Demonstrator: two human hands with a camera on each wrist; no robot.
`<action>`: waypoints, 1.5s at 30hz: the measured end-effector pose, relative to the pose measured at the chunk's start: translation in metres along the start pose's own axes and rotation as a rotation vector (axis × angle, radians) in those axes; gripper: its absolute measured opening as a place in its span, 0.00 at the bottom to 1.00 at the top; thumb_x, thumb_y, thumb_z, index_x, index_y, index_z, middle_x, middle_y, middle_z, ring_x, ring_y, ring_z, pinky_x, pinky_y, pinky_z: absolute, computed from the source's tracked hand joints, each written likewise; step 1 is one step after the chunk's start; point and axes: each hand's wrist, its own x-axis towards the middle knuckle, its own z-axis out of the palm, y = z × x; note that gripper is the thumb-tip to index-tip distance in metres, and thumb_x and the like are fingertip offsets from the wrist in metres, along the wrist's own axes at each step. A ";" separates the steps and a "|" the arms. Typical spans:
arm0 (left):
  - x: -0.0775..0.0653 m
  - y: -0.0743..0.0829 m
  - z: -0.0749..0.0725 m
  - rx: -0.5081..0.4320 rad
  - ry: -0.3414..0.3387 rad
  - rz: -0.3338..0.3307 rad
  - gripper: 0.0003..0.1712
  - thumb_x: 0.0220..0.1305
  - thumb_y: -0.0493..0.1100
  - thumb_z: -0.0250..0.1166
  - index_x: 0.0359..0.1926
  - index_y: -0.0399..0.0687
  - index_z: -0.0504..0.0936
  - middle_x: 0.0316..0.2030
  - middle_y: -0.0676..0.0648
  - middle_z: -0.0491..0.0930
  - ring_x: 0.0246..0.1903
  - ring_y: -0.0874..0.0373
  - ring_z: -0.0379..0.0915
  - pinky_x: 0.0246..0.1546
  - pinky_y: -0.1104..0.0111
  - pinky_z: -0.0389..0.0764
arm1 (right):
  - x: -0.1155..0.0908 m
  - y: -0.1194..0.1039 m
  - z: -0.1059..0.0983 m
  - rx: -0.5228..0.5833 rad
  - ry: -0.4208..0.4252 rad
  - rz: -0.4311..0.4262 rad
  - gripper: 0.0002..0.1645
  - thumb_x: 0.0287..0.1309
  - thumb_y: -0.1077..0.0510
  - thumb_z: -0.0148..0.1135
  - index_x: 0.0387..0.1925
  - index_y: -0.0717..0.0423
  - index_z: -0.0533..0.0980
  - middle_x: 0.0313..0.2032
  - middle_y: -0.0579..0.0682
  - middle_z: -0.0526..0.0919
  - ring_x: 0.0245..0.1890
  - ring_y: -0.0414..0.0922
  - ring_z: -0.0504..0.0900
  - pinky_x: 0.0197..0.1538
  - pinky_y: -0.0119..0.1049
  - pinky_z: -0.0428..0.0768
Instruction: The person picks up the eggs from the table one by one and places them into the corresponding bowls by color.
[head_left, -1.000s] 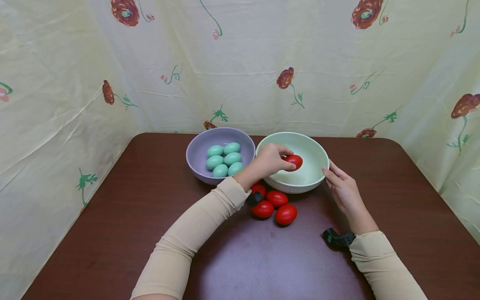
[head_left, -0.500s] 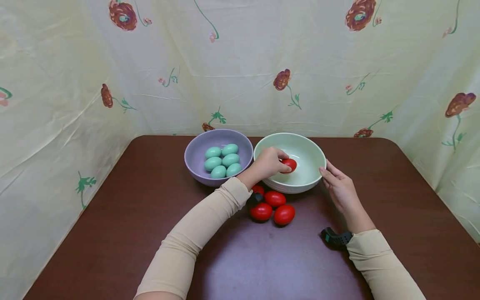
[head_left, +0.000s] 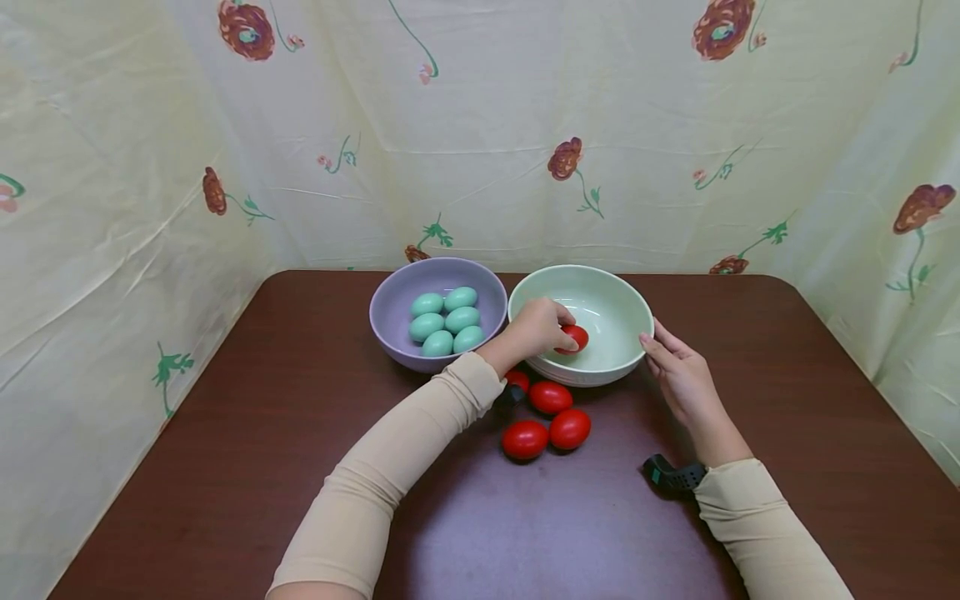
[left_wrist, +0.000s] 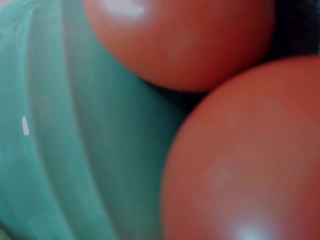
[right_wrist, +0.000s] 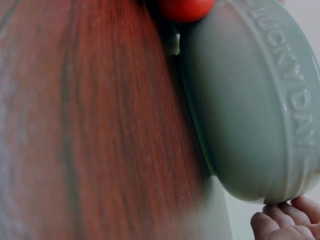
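In the head view my left hand (head_left: 537,327) reaches over the near left rim of the light green bowl (head_left: 618,304). Its thumb and fingers pinch a red egg (head_left: 574,338) low inside that bowl. At the bowl's right side is my right hand (head_left: 681,379), its thumb at the rim and its fingers against the outer wall. The right wrist view shows curled fingertips (right_wrist: 287,215) touching the bowl's edge below its raised lettering. Several more red eggs (head_left: 551,397) lie on the table in front of the bowl, one partly behind my left wrist.
A purple bowl (head_left: 382,312) with several turquoise eggs (head_left: 427,326) stands left of the green bowl, rim beside rim. Both are near the back edge of the brown table (head_left: 315,392). A flowered curtain (head_left: 480,167) hangs behind and at the sides.
My left hand has brought the red egg down and left inside the green bowl. One red egg on the table has shifted toward me. My right hand stays at the bowl.
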 end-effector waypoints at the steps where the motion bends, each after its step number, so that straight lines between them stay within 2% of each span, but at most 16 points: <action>1: 0.000 0.000 0.000 0.001 0.000 0.000 0.21 0.57 0.41 0.73 0.53 0.43 0.86 0.48 0.46 0.87 0.46 0.56 0.79 0.44 0.76 0.77 | 0.000 0.000 0.000 0.002 0.000 0.001 0.44 0.70 0.55 0.56 0.77 0.59 0.45 0.79 0.50 0.41 0.78 0.42 0.46 0.75 0.35 0.50; 9: 0.002 0.000 -0.001 0.016 -0.002 -0.001 0.21 0.57 0.42 0.74 0.52 0.43 0.86 0.47 0.47 0.88 0.45 0.56 0.79 0.44 0.76 0.76 | 0.000 -0.002 0.000 0.011 0.000 0.004 0.44 0.70 0.55 0.57 0.77 0.58 0.45 0.79 0.50 0.41 0.77 0.40 0.47 0.75 0.34 0.49; 16: 0.002 0.001 0.000 0.003 0.004 -0.012 0.21 0.57 0.41 0.74 0.53 0.43 0.86 0.48 0.47 0.87 0.45 0.57 0.78 0.44 0.77 0.76 | 0.000 -0.002 -0.001 0.013 0.004 0.008 0.45 0.70 0.55 0.57 0.77 0.58 0.45 0.79 0.50 0.41 0.74 0.34 0.52 0.75 0.34 0.49; 24: 0.003 0.001 0.002 0.080 -0.010 -0.002 0.19 0.56 0.42 0.74 0.50 0.45 0.87 0.44 0.49 0.88 0.42 0.59 0.76 0.41 0.78 0.74 | 0.000 -0.003 -0.001 -0.001 0.004 0.014 0.44 0.70 0.54 0.57 0.77 0.57 0.46 0.79 0.49 0.41 0.77 0.40 0.48 0.74 0.34 0.50; 27: 0.003 0.002 0.002 0.097 -0.013 0.015 0.17 0.56 0.41 0.74 0.48 0.45 0.88 0.41 0.50 0.88 0.39 0.59 0.75 0.39 0.78 0.72 | 0.000 -0.004 -0.002 0.005 0.011 0.011 0.44 0.70 0.54 0.57 0.77 0.57 0.46 0.79 0.49 0.42 0.74 0.34 0.54 0.74 0.34 0.51; 31: 0.004 0.002 0.002 0.105 -0.023 0.020 0.15 0.56 0.41 0.73 0.46 0.44 0.88 0.38 0.49 0.88 0.37 0.59 0.73 0.36 0.78 0.70 | 0.000 -0.003 -0.003 0.015 0.008 0.010 0.44 0.70 0.55 0.57 0.77 0.57 0.46 0.79 0.49 0.42 0.65 0.23 0.65 0.74 0.34 0.50; 34: 0.005 0.002 0.002 0.106 -0.029 0.012 0.15 0.57 0.41 0.73 0.46 0.43 0.88 0.38 0.48 0.88 0.37 0.58 0.73 0.38 0.77 0.71 | 0.001 -0.003 -0.003 0.014 0.005 0.009 0.44 0.70 0.55 0.57 0.77 0.58 0.46 0.79 0.49 0.42 0.66 0.23 0.64 0.75 0.35 0.50; 37: 0.007 0.000 0.003 0.062 -0.021 -0.003 0.18 0.58 0.41 0.72 0.50 0.42 0.86 0.43 0.47 0.87 0.41 0.57 0.76 0.43 0.76 0.76 | 0.001 -0.003 -0.003 0.007 0.008 0.010 0.44 0.70 0.55 0.57 0.77 0.58 0.46 0.79 0.49 0.42 0.71 0.28 0.58 0.75 0.34 0.50; 40: 0.007 -0.003 0.000 -0.027 -0.017 -0.022 0.21 0.59 0.40 0.71 0.54 0.40 0.84 0.49 0.45 0.86 0.45 0.56 0.78 0.50 0.73 0.79 | 0.001 -0.003 -0.002 0.008 0.010 0.014 0.44 0.70 0.55 0.57 0.77 0.57 0.46 0.79 0.48 0.42 0.73 0.32 0.54 0.75 0.35 0.49; 45: -0.006 -0.007 -0.015 -0.143 0.005 -0.004 0.23 0.59 0.41 0.71 0.56 0.39 0.83 0.52 0.42 0.85 0.50 0.52 0.80 0.51 0.69 0.81 | 0.001 -0.001 -0.001 0.004 0.006 0.022 0.43 0.70 0.55 0.57 0.77 0.58 0.46 0.79 0.48 0.42 0.76 0.38 0.50 0.75 0.35 0.50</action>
